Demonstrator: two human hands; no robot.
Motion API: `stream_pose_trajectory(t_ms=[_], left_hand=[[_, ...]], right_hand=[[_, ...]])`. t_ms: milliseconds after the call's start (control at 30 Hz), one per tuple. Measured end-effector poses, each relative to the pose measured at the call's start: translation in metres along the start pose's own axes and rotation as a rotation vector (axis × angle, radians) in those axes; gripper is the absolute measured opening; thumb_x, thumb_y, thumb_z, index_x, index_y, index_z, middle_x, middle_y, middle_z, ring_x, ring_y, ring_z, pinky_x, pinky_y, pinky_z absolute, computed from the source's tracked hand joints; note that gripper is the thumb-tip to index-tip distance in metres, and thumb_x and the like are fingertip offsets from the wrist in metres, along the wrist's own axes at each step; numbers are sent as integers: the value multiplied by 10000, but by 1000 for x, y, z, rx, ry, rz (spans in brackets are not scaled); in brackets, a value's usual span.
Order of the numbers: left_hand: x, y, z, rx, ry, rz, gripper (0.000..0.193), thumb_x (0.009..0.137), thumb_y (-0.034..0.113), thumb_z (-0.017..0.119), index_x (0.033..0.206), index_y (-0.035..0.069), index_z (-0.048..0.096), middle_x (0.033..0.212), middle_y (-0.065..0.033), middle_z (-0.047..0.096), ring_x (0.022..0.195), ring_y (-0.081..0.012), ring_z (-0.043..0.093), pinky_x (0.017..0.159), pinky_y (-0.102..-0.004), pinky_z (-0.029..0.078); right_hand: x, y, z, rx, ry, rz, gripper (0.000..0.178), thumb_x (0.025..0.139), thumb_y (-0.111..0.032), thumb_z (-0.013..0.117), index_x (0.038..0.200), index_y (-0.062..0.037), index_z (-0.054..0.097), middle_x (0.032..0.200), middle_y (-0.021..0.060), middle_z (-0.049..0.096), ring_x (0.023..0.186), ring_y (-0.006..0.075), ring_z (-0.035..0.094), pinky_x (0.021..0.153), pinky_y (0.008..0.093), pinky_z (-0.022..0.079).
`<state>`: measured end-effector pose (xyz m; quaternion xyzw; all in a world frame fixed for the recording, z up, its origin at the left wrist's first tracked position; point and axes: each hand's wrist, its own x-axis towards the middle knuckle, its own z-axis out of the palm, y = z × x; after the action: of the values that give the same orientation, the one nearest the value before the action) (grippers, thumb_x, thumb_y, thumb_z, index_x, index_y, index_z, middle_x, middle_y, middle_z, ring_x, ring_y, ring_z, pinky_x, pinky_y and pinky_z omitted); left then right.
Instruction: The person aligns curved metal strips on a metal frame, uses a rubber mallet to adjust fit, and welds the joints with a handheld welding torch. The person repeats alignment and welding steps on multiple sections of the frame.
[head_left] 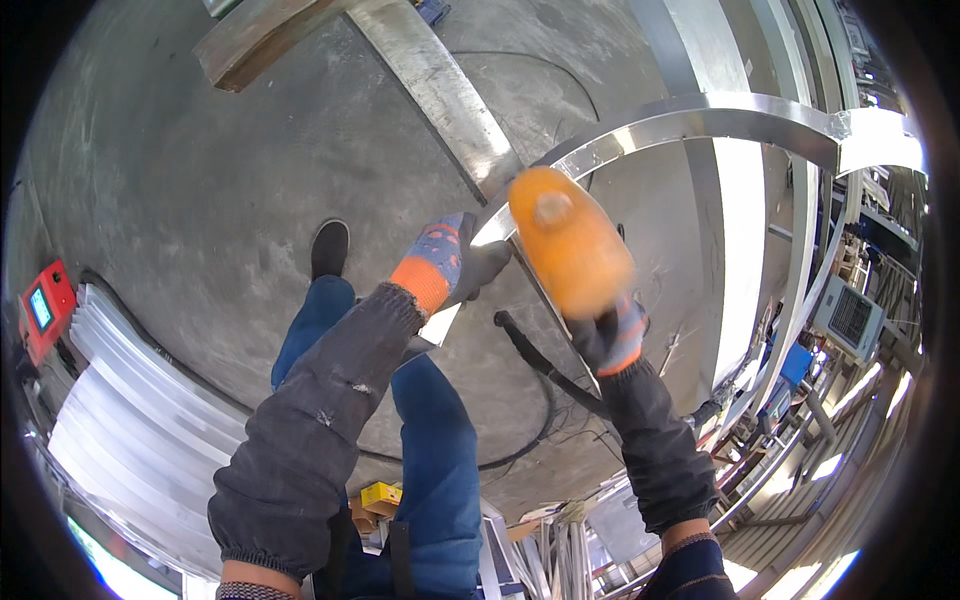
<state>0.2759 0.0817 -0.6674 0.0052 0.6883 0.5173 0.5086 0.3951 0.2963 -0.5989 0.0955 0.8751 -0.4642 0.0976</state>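
My left hand (458, 262), in a grey and orange glove, is closed around the near end of a curved shiny metal strip (715, 118). The strip arcs away to the right, and its near part lies by the end of a flat steel bar (440, 90). In my right hand (612, 335), also gloved, is a mallet with a large orange head (585, 250). The head is raised toward the camera and smeared by motion. It overlaps part of the strip in view, and whether they touch I cannot tell. The mallet's handle is mostly hidden behind its head.
Long metal profiles (735, 230) run along the right. A dark hose (545, 365) hangs or lies between my arms. At the left stand a red device with a screen (42, 310) and stacked pale corrugated sheets (140, 420). A yellow box (381, 497) sits near my legs.
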Motion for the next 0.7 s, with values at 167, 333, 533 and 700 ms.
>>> stream_pose_trajectory(t_ms=[167,333,533,700], left_hand=[[3,1,2,13,-14,13,461,920,389,707,1056,-38,603,731,-122,659,566,-197,642,528,-371,518],[6,-3,7,-59,35,-39,458,924,381,705,1104,-28,606,759,-122,670,572,-199,646,532,-372,524],[3,1,6,39,64,9,491,922,394,710,1054,-64,591,730,-122,657,558,-196,629,515,-356,506],[3,1,9,-78,72,-29,479,919,394,713,1036,-57,600,729,-117,659,559,-181,627,516,-352,501]], right_hand=[[11,19,-17,-132,-257,141,311,854,-177,799,1059,-25,621,948,187,712,857,285,747,693,368,562],[22,22,-34,-172,-116,-114,427,902,-232,777,1229,-16,607,1053,160,754,961,274,754,792,366,587],[14,34,-30,-93,-240,108,391,824,-260,844,1037,-40,602,925,182,707,870,357,726,734,401,571],[19,42,-26,-125,-120,-58,459,770,-292,884,1070,-67,621,862,166,692,850,327,738,700,394,563]])
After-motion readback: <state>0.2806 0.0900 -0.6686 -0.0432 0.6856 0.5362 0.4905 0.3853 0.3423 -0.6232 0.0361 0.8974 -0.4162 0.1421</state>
